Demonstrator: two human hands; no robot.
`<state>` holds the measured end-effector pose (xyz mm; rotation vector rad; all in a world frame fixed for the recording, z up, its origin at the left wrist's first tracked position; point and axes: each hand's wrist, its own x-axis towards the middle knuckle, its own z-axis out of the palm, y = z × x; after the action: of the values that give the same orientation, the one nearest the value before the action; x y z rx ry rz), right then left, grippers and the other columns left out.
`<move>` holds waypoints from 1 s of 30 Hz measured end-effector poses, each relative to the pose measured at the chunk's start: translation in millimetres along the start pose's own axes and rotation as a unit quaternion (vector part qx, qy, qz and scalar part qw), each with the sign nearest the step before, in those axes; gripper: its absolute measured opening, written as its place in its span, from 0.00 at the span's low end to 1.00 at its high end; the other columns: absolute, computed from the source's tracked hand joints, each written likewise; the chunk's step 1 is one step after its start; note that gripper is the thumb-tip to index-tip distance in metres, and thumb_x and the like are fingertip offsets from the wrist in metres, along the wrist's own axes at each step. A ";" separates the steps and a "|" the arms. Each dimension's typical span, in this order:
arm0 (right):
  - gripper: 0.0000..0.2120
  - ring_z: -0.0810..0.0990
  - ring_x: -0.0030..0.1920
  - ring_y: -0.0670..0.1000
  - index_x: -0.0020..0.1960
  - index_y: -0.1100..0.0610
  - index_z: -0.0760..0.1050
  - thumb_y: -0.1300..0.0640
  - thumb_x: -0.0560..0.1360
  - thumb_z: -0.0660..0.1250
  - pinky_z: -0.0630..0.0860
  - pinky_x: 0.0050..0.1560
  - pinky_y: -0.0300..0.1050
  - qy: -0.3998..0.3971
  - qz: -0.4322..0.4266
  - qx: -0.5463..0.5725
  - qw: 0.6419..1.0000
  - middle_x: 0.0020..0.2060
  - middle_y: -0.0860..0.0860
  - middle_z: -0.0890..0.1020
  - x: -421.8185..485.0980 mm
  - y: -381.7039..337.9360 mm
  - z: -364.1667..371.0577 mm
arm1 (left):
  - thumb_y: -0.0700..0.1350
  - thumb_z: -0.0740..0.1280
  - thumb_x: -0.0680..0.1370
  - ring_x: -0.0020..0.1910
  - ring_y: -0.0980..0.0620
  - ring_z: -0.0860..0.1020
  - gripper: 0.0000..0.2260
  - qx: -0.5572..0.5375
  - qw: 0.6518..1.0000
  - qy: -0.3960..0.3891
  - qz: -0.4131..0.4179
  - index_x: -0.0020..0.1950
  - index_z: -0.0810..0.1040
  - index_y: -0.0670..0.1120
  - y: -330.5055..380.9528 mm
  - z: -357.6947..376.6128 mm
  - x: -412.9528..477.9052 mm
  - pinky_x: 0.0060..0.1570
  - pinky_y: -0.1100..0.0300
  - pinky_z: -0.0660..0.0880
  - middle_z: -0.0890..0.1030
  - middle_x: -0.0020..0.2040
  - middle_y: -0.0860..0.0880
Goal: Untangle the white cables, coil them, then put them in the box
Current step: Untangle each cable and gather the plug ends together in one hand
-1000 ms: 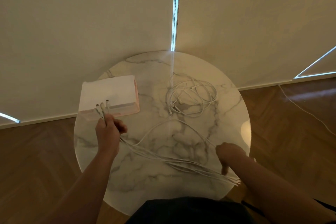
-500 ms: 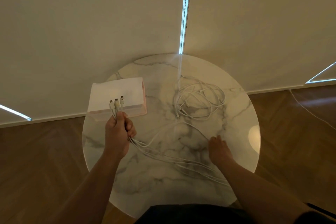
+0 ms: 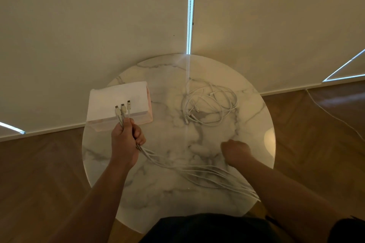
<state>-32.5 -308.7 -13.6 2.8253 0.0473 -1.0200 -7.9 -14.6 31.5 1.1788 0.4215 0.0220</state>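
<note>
Left hand (image 3: 126, 140) clamps three white cables (image 3: 122, 110) just in front of the box (image 3: 106, 100), plugs aligned, presumably for coiling; right hand (image 3: 235, 152), right of the box, curled, grasp indeterminable; loose tangle (image 3: 211, 102) farther right.

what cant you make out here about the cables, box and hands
Head view only:
- right hand: fingers curl under it, so any grip is hidden
- held cables from the left hand: far ends drop past the table edge under the right forearm
- tangled pile: cable count unclear, strands thin and overlapping
- box: open or lidded, too dim to tell
</note>
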 end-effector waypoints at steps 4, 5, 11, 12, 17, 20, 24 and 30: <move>0.33 0.62 0.74 0.54 0.75 0.56 0.60 0.58 0.73 0.67 0.60 0.73 0.44 0.025 -0.232 0.245 0.941 0.74 0.56 0.63 4.1 -71.8 -27.4 | 0.46 0.52 0.85 0.20 0.56 0.60 0.14 -0.006 1.000 -0.004 -0.002 0.42 0.68 0.46 1.0 11.0 -2.8 0.22 0.65 0.59 0.65 0.25 0.51; 0.37 0.58 0.75 0.52 0.77 0.56 0.57 0.57 0.72 0.70 0.56 0.74 0.42 0.013 -0.279 0.286 0.917 0.76 0.54 0.60 -0.1 -89.7 -31.9 | 0.46 0.52 0.85 0.20 0.56 0.60 0.14 -0.011 1.000 -0.006 -0.001 0.41 0.68 0.46 2.4 14.0 -4.2 0.22 0.65 0.59 0.65 0.25 0.51; 0.14 0.79 0.49 0.47 0.54 0.53 0.78 0.48 0.72 0.72 0.77 0.55 0.50 0.033 -0.305 0.439 0.845 0.51 0.51 0.82 -13.6 -155.7 -33.6 | 0.45 0.52 0.85 0.20 0.56 0.59 0.14 -0.041 0.999 -0.003 -0.002 0.41 0.69 0.46 11.8 22.6 -9.6 0.23 0.65 0.57 0.64 0.24 0.52; 0.08 0.78 0.39 0.45 0.45 0.55 0.78 0.50 0.73 0.70 0.77 0.46 0.47 0.033 -0.301 0.448 0.841 0.41 0.51 0.83 -12.6 -154.7 -32.8 | 0.45 0.52 0.85 0.20 0.56 0.59 0.15 -0.041 0.999 0.005 0.000 0.41 0.69 0.46 12.8 20.5 -7.9 0.23 0.65 0.56 0.63 0.24 0.52; 0.21 0.68 0.26 0.46 0.33 0.60 0.72 0.46 0.76 0.66 0.65 0.31 0.43 0.001 -0.257 0.408 0.876 0.26 0.51 0.71 -6.8 -129.0 -32.3 | 0.45 0.52 0.85 0.21 0.57 0.56 0.16 -0.049 0.997 0.055 -0.008 0.39 0.68 0.48 11.4 -0.5 5.8 0.22 0.65 0.52 0.61 0.25 0.53; 0.21 0.71 0.30 0.50 0.30 0.56 0.69 0.46 0.76 0.66 0.66 0.32 0.43 -0.040 -0.233 0.309 0.921 0.27 0.52 0.72 -0.3 -102.5 -16.3 | 0.45 0.52 0.85 0.21 0.58 0.54 0.16 -0.052 0.996 0.076 0.003 0.38 0.67 0.49 16.4 -16.5 18.7 0.22 0.66 0.51 0.61 0.24 0.55; 0.20 0.80 0.50 0.59 0.52 0.63 0.78 0.46 0.75 0.62 0.74 0.46 0.47 -0.136 -0.149 0.160 0.966 0.52 0.60 0.80 2.5 -41.3 31.6 | 0.45 0.51 0.85 0.27 0.53 0.50 0.17 -0.059 0.993 0.106 0.000 0.37 0.66 0.49 22.7 -38.4 33.4 0.24 0.66 0.50 0.61 0.23 0.56; 0.24 0.76 0.61 0.59 0.65 0.59 0.71 0.43 0.77 0.60 0.73 0.55 0.47 -0.120 -0.111 0.074 0.984 0.63 0.59 0.76 5.7 -7.2 48.0 | 0.47 0.53 0.85 0.19 0.59 0.56 0.16 -0.020 0.994 0.096 -0.052 0.37 0.67 0.49 -17.6 -28.4 19.4 0.22 0.67 0.51 0.60 0.22 0.56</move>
<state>-59.1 -308.4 -54.7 2.8516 0.2785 -1.4630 -3.0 8.3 0.8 1.1177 0.6493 0.0530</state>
